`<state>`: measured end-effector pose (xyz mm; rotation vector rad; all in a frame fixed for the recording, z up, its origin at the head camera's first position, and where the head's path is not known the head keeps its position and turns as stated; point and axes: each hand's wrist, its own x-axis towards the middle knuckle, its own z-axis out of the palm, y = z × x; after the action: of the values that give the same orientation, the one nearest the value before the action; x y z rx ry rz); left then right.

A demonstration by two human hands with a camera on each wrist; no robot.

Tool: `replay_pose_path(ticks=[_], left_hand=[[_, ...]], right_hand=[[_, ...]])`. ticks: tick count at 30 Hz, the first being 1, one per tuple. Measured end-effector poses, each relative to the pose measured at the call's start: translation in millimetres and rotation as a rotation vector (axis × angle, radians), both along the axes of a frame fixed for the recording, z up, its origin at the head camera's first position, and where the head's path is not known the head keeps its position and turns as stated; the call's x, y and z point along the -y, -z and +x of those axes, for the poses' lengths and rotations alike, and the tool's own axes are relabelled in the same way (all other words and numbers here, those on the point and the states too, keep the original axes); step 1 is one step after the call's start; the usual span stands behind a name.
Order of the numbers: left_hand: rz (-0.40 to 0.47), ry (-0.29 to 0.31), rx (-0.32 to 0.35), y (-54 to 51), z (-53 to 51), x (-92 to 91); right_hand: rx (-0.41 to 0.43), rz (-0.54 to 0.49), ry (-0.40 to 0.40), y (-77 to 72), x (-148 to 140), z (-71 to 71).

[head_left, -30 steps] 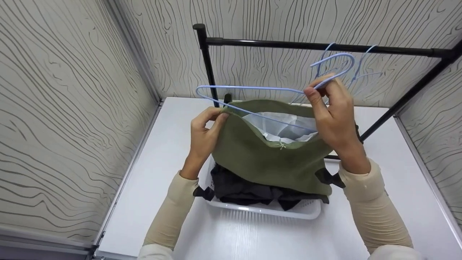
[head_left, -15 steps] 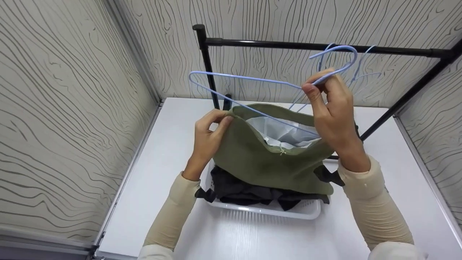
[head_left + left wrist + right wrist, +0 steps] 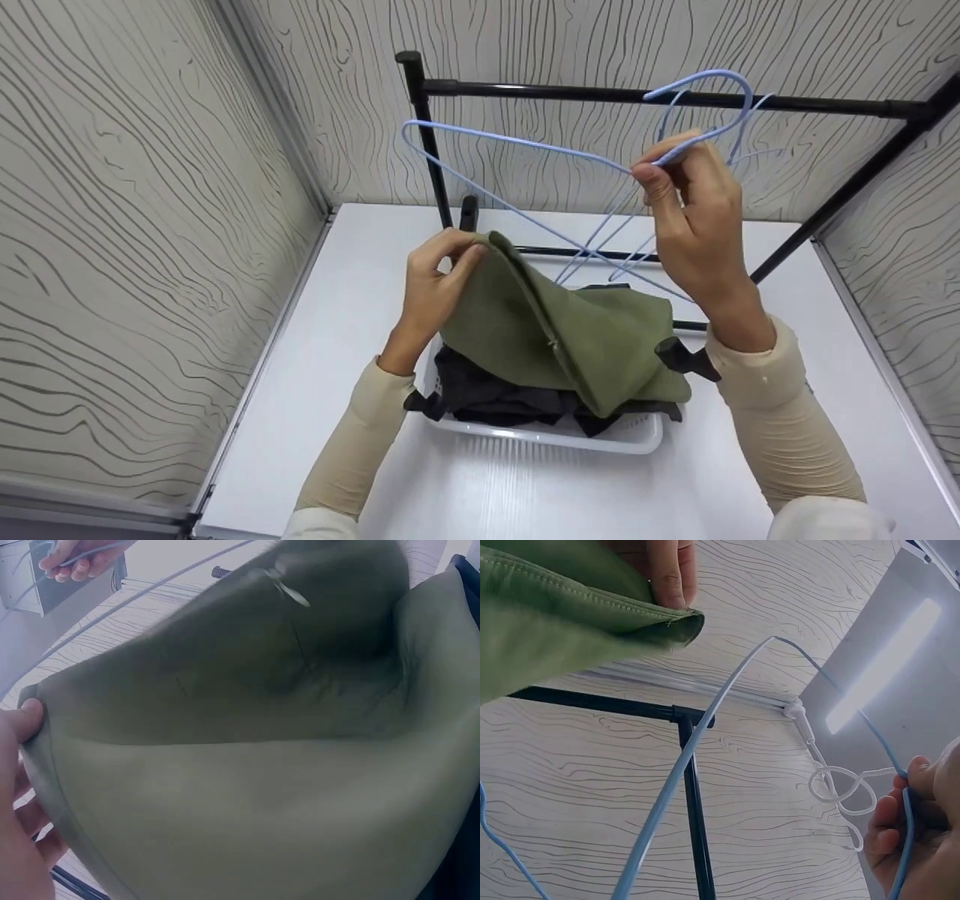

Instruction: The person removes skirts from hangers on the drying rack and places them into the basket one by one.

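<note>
A green garment (image 3: 630, 330) with a stitched waistband droops from my left hand (image 3: 439, 281), which pinches one end of the waistband between thumb and fingers. Its far side has folded over and slopes down to the front. My right hand (image 3: 701, 232) grips a light blue wire hanger (image 3: 517, 140) just below its hook. The hanger is tilted in the air above the garment, apart from it. In the right wrist view, the thumb and curled fingers of the right hand (image 3: 926, 832) close round the blue wire.
A white plastic basket (image 3: 540, 435) holding black clothes (image 3: 510, 397) stands under the garment on a white table (image 3: 285, 435). Behind it rises a black rack (image 3: 570, 93) with blue hangers (image 3: 739, 139) on its bar. Patterned panels (image 3: 150, 225) enclose the back and sides.
My right hand has raised the hanger clear of the garment's opening. The garment's right side has dropped and folded forward, hiding the white lining. My left hand keeps its pinch.
</note>
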<state>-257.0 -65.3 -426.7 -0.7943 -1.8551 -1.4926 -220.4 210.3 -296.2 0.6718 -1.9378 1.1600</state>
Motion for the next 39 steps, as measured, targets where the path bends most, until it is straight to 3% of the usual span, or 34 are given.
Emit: replay_pose_path(ticks=[8, 24, 30, 39], left_hand=[[-0.025, -0.054, -0.003, -3.7, -1.6, 10.4], [0.021, -0.158, -0.045, -15.6, 1.4, 32.2], [0.048, -0.189, -0.055, -20.8, 2.7, 39.5], [0.076, -0.218, -0.076, -28.4, 5.9, 44.3]], right_hand=[[-0.008, 0.017, 0.027, 4.7, -6.1, -4.6], [0.008, 0.028, 0.098, 13.2, -22.1, -7.7], [-0.014, 0.057, 0.157, 16.8, -35.2, -10.2], [0.025, 0.045, 0.279, 18.5, -59.9, -12.3]])
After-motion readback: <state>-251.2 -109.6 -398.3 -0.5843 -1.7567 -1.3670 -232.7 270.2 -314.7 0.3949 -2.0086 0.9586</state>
